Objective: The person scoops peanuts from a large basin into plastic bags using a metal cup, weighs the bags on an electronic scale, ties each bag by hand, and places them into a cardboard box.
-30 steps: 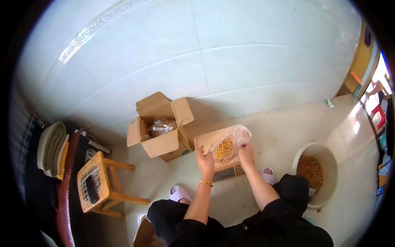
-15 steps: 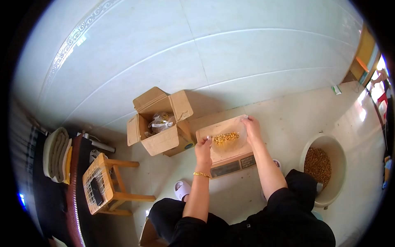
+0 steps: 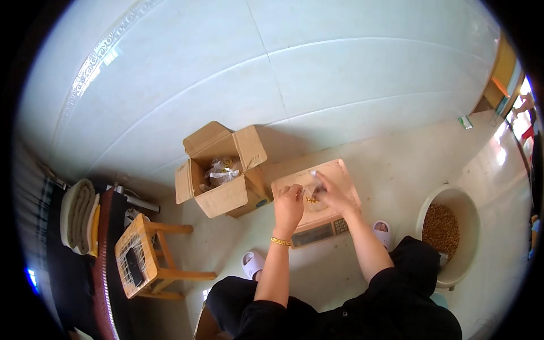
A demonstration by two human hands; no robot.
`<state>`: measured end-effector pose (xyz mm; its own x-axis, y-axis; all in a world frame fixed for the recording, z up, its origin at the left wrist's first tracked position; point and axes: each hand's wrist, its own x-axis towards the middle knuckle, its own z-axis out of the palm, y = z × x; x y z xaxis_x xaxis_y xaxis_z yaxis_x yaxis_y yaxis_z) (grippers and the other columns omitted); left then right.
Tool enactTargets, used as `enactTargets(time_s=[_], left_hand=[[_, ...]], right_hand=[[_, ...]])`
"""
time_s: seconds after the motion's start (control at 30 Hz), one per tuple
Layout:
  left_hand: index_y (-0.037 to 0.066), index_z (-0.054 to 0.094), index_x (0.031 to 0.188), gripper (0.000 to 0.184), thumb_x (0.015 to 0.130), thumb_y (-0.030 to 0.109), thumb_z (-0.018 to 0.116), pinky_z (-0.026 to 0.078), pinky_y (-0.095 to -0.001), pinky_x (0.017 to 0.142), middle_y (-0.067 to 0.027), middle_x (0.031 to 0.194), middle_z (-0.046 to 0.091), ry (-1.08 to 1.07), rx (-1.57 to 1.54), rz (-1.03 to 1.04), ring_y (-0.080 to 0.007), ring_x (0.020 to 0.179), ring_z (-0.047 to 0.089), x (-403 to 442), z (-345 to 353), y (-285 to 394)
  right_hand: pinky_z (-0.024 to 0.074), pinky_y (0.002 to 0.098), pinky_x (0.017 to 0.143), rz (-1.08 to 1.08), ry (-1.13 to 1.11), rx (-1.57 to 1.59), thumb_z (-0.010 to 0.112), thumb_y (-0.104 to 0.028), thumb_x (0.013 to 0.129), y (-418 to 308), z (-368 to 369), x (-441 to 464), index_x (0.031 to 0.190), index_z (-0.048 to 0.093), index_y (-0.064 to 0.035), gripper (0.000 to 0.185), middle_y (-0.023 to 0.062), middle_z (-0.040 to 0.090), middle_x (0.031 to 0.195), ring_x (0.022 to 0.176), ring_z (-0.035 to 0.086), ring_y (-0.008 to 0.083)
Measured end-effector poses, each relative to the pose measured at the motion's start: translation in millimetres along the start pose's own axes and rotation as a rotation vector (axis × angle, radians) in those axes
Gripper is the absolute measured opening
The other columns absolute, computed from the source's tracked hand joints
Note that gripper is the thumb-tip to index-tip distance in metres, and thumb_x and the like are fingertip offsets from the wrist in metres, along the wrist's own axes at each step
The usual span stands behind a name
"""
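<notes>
A clear plastic bag (image 3: pixel 310 190) with yellow corn kernels (image 3: pixel 311 200) in it is over the pinkish platform of a scale (image 3: pixel 343 175). My left hand (image 3: pixel 289 208) is closed, its fingers pinching the gathered edge of the bag from the left. On the other side, my right hand (image 3: pixel 333 196) is slightly blurred. Its fingers are apart, one of them stretched forward beside the bag; whether its thumb touches the plastic I cannot tell. Both hands partly cover the bag.
An open cardboard box (image 3: pixel 220 198) holding filled clear bags (image 3: pixel 222 171) stands by the wall. At right is a pale tub (image 3: pixel 474 226) of brown-orange kernels (image 3: pixel 441 229). A wooden stool (image 3: pixel 170 273) carries a black phone (image 3: pixel 135 266). Slippers (image 3: pixel 253 263) show on the tiled floor.
My hands have come closer together. The bag, earlier stretched wide between both hands, is now bunched at its edge in my left hand. My right hand has released its corner.
</notes>
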<state>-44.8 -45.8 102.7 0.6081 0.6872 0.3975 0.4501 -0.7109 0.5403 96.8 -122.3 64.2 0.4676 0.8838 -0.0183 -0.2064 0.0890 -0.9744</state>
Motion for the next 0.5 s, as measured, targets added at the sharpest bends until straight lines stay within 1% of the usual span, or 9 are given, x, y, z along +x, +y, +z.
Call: enactTargets(time_s=[0.03,0.1,0.17,0.2,0.27,0.3,0.37,0.43,0.5], left_hand=[[0.005,0.063,0.092,0.014,0.079,0.012,0.062,0.045,-0.0388,0.076,-0.0132,0.086,0.062,-0.002,-0.001,-0.002,-0.0315,0.083,0.058,-2,2,0],[0.005,0.063,0.093,0.016,0.079,0.01,0.06,0.044,-0.0398,0.08,-0.0134,0.089,0.062,-0.146,-0.031,0.067,-0.0327,0.087,0.057,-7,5,3],[0.005,0.062,0.096,0.019,0.078,0.008,0.059,0.044,-0.0398,0.081,-0.014,0.091,0.062,-0.13,-0.048,0.012,-0.0332,0.089,0.056,-16,10,12],[0.005,0.061,0.099,0.022,0.078,0.006,0.058,0.043,-0.0398,0.082,-0.0147,0.094,0.061,-0.114,-0.064,-0.042,-0.0338,0.091,0.056,-20,12,14],[0.006,0.059,0.105,0.028,0.077,0.002,0.054,0.043,-0.0405,0.083,-0.0162,0.098,0.06,-0.065,-0.107,-0.096,-0.0351,0.093,0.055,-26,18,2],[0.006,0.058,0.106,0.03,0.077,0.001,0.053,0.043,-0.0408,0.083,-0.0167,0.101,0.06,-0.079,-0.028,-0.083,-0.0355,0.095,0.054,-29,19,-3],[0.006,0.057,0.108,0.032,0.077,0.0,0.052,0.043,-0.0411,0.084,-0.0171,0.103,0.059,-0.09,0.048,-0.072,-0.0358,0.096,0.054,-34,25,-12],[0.01,0.06,0.103,0.025,0.079,0.007,0.053,0.046,-0.042,0.078,-0.0132,0.095,0.063,-0.153,-0.073,-0.049,-0.033,0.087,0.057,-35,35,-19],[0.01,0.061,0.1,0.023,0.079,0.006,0.054,0.046,-0.0414,0.075,-0.0129,0.09,0.064,-0.195,-0.07,-0.109,-0.032,0.085,0.059,-32,40,-23]], right_hand=[[0.0461,0.0307,0.073,0.083,-0.088,-0.374,0.061,-0.009,0.079,6,7,-4,0.108,0.059,-0.0053,0.029,0.0065,0.061,0.084,0.079,0.058,0.0185],[0.0465,0.0312,0.072,0.165,-0.175,-0.749,0.058,-0.013,0.082,27,13,-11,0.103,0.061,-0.0045,0.023,0.008,0.059,0.077,0.075,0.057,0.02],[0.0466,0.0334,0.065,-0.023,-0.158,-1.086,0.054,-0.021,0.086,76,15,-3,0.095,0.062,-0.003,0.022,0.0121,0.059,0.067,0.065,0.058,0.0228],[0.0466,0.0334,0.065,-0.022,-0.162,-1.089,0.054,-0.021,0.086,68,15,-5,0.095,0.062,-0.003,0.022,0.0121,0.059,0.067,0.065,0.058,0.0228],[0.0453,0.035,0.062,0.132,0.042,-0.733,0.051,-0.026,0.088,37,15,-13,0.082,0.062,-0.0014,0.028,0.0142,0.06,0.065,0.063,0.059,0.0258],[0.0453,0.035,0.062,0.139,0.046,-0.734,0.051,-0.026,0.088,34,13,-13,0.082,0.062,-0.0014,0.028,0.0142,0.06,0.065,0.063,0.059,0.0258],[0.0447,0.0346,0.06,0.139,-0.055,-0.629,0.049,-0.026,0.089,29,11,-13,0.076,0.06,-0.0004,0.031,0.0141,0.06,0.066,0.063,0.059,0.0244],[0.0445,0.0337,0.06,0.067,-0.116,-0.659,0.048,-0.028,0.091,41,9,-10,0.076,0.06,-0.0006,0.033,0.0129,0.06,0.065,0.063,0.058,0.0218],[0.0443,0.0327,0.06,0.0,-0.178,-0.687,0.047,-0.029,0.092,43,9,-10,0.076,0.06,-0.0008,0.035,0.0116,0.06,0.065,0.063,0.058,0.0193]])
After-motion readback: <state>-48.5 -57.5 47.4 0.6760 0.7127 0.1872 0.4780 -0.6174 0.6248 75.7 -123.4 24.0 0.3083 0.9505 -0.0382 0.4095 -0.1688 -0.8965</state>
